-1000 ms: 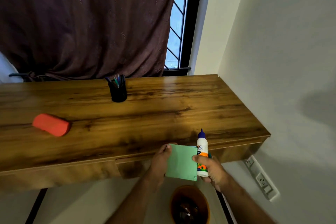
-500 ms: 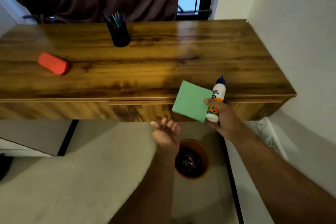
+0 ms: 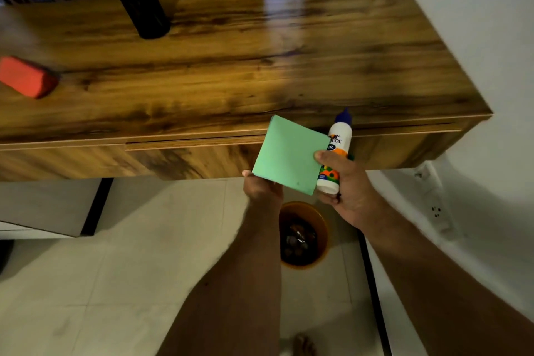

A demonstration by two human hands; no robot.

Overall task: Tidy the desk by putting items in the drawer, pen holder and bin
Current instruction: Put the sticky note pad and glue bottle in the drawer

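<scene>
My right hand (image 3: pixel 345 188) grips a white glue bottle (image 3: pixel 336 150) with a blue cap and pinches the right edge of a green pad of paper (image 3: pixel 289 154). My left hand (image 3: pixel 261 191) touches the pad's lower left corner from below; its fingers are hidden behind the pad. Both are held in front of the shut drawer (image 3: pixel 190 150) of the wooden desk (image 3: pixel 260 61). An orange bin (image 3: pixel 323 222) with dark contents stands on the floor below my hands. A black pen holder (image 3: pixel 146 16) with several pens is at the back of the desk.
A red eraser-like block (image 3: pixel 26 78) lies at the desk's left. A white wall (image 3: pixel 476 37) bounds the right, with sockets (image 3: pixel 433 205) low on it. Dark curtain and window are behind the desk. Tiled floor (image 3: pixel 130 269) lies below, with my foot (image 3: pixel 303 345) at the bottom.
The left hand, which had dropped away from the pad half a second ago, has come back up to its lower left corner. The view has tilted further down.
</scene>
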